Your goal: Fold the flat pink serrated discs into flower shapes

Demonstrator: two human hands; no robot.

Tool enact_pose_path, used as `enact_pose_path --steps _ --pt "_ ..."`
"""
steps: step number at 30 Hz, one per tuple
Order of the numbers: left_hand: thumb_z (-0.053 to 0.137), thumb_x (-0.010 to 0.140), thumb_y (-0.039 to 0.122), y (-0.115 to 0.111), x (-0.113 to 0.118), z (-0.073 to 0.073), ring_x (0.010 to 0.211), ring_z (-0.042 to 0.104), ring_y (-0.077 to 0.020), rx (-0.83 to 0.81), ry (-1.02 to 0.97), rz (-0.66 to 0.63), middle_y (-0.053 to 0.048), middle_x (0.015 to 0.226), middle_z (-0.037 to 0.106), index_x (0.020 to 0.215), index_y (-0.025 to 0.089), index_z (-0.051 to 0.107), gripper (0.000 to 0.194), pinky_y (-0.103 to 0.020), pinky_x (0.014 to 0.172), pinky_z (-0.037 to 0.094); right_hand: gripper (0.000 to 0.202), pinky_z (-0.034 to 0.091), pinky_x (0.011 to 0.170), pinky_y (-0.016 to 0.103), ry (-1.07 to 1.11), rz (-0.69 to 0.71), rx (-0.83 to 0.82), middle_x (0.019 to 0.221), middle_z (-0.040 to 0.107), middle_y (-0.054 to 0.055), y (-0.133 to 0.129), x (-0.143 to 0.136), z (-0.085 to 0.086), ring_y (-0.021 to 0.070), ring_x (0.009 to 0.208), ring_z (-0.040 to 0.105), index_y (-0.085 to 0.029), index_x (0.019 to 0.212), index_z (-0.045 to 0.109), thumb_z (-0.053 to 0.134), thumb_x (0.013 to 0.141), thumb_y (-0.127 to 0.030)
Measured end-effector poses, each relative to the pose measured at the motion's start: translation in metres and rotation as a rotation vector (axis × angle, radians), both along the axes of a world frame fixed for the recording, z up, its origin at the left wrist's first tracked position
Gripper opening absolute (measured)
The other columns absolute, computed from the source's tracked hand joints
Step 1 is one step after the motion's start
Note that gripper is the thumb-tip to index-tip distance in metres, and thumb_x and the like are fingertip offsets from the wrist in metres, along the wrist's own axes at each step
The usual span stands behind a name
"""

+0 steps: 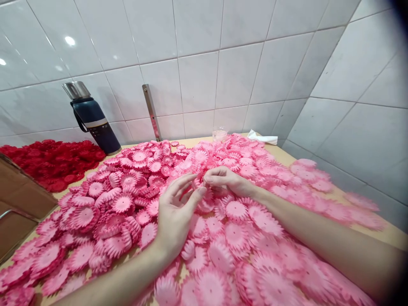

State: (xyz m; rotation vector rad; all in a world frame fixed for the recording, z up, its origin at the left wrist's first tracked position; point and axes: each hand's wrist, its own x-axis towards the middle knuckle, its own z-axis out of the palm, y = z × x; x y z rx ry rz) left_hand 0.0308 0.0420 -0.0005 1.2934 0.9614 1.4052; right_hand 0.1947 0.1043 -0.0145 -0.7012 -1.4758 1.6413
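Spreading across the foreground, pale pink petal discs (212, 289) with serrated rims lay flat or tilted over one another, many showing a small dark hole at the centre. Two bare forearms reached over them from the lower corners. The left hand (174, 212) was partly curled, its thumb and fingers bowed around a small pink petal piece (199, 181) just above the middle of the heap; whether those fingers gripped it or merely steadied it, I could not tell. The right hand (228, 180) came in from the other side with thumb and forefinger pinched together on that same piece, which was blurred and half hidden by the fingers. To the left, darker pink discs (84, 216) were heaped more thickly, some nested in short stacks, while on the right the paler ones thinned out toward the edge of the tan worktop (283, 158). A brown cardboard box (19, 204) stood at the far left, and beyond it rose a mound of deep red petal pieces (60, 161). Just beside that mound, a navy vacuum flask (97, 121) with a silver cap and a dark strap appeared slanted near the wall. Farther along, a narrow metal strip (151, 112) leaned against the white tiled wall (197, 80), and a clear plastic cup (219, 134) and a crumpled white tissue (263, 138) sat behind the heap.
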Motion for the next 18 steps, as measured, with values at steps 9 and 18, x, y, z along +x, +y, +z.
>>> enact_pose_path --steps 9,18 --pt "0.071 0.076 0.021 0.0009 -0.0027 -0.0030 0.102 0.066 -0.0182 -0.043 -0.004 -0.070 -0.005 0.110 0.072 0.106 0.020 0.070 0.030 -0.032 0.095 0.052 0.020 0.031 0.044 0.020 -0.023 0.030 0.003 0.053 0.055 -0.004 -0.0019 -0.0018 0.0015 0.0050 0.046 0.041 -0.015 0.066 0.070 0.079 0.064 -0.034" --pt "0.070 0.077 0.019 -0.0006 -0.0027 -0.0024 0.105 0.065 -0.0190 -0.006 0.023 -0.098 -0.006 0.110 0.072 0.106 0.020 0.071 0.029 -0.032 0.097 0.050 0.022 0.036 0.048 0.020 -0.024 0.018 -0.029 0.057 0.058 -0.002 -0.0020 0.0005 0.0017 0.0061 0.051 0.047 -0.015 0.066 0.071 0.078 0.065 -0.035"
